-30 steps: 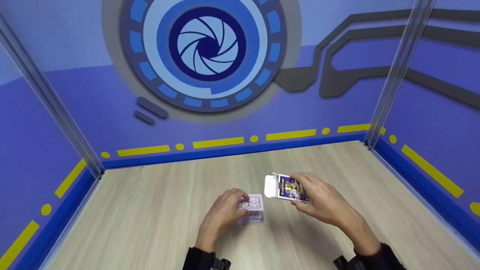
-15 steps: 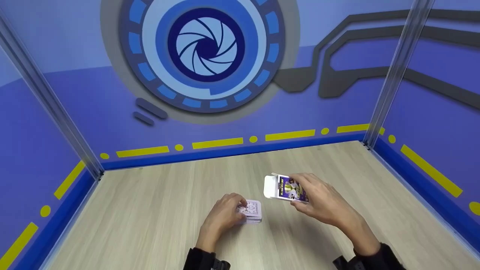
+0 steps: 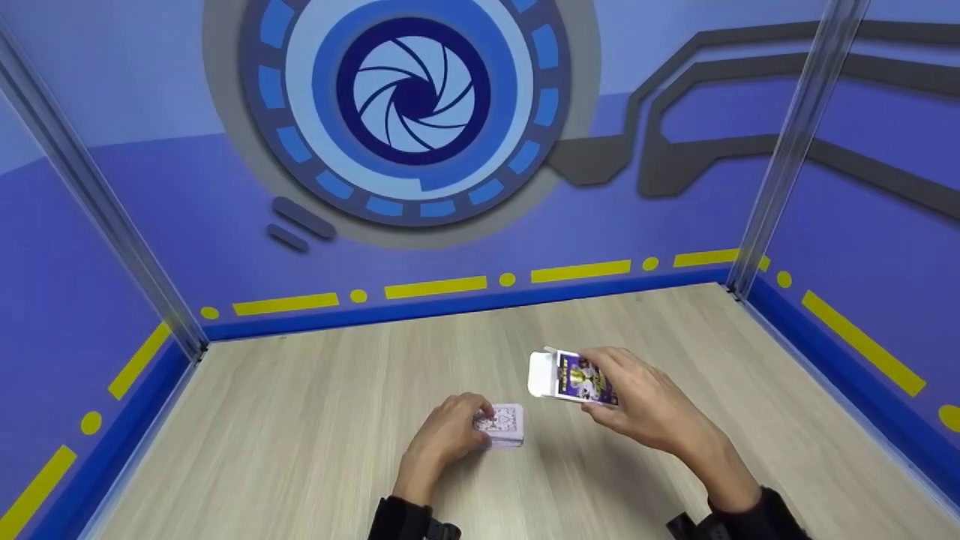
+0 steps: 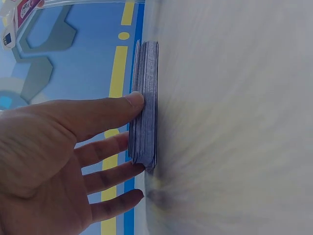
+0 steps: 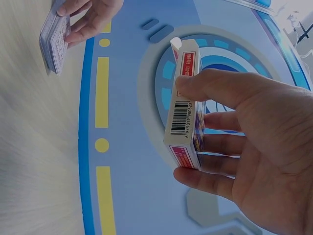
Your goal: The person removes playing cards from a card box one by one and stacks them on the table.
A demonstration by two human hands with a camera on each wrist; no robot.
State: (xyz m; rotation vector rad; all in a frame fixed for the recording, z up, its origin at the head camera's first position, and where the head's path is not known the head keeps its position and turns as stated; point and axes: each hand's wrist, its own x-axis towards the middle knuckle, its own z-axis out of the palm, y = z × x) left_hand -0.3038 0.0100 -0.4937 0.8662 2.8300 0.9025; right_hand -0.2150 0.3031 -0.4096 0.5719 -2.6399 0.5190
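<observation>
A deck of cards [image 3: 508,424] lies on the wooden table [image 3: 300,420], purple backs up. My left hand [image 3: 454,431] holds its left part, thumb and fingertips against the deck [image 4: 146,107] in the left wrist view. My right hand [image 3: 626,394] holds a purple card box [image 3: 576,377] just above the table, to the right of the deck and behind it. The box's white flap [image 3: 539,373] hangs open toward the left. In the right wrist view, thumb and fingers pinch the box [image 5: 185,107] by its faces, and the deck [image 5: 55,41] shows at the top left.
Blue walls [image 3: 187,225] with yellow dashes close the table in at the back and on both sides. Clear corner posts [image 3: 780,165] stand at the back corners. Bare wood lies to the left and front of the hands.
The left hand has drawn the deck slightly nearer to me and settled it flat on the table. The right hand and the box have stayed almost still.
</observation>
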